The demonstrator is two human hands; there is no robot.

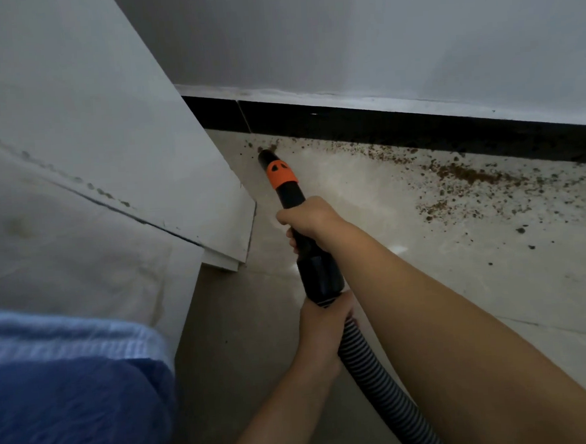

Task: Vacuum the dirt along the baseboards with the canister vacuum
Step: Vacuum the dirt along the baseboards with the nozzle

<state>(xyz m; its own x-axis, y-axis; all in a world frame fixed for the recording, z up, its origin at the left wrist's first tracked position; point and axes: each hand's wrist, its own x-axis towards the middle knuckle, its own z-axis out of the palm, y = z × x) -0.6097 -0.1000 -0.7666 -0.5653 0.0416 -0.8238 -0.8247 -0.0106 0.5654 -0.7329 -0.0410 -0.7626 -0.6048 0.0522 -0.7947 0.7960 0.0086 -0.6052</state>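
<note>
The fingers of the right hand [307, 221] wrap round the black vacuum wand [292, 201], partway along it; the left hand [324, 314] grips lower, fingers curled round the spot where the ribbed hose [373, 378] joins the wand. An orange collar [281, 174] sits near the nozzle tip [266, 154], which touches the floor [406, 249] just beside the black baseboard [347, 122]. Brown dirt [470, 176] lies scattered rightward along the baseboard's foot. A white cabinet [107, 130] stands left.
</note>
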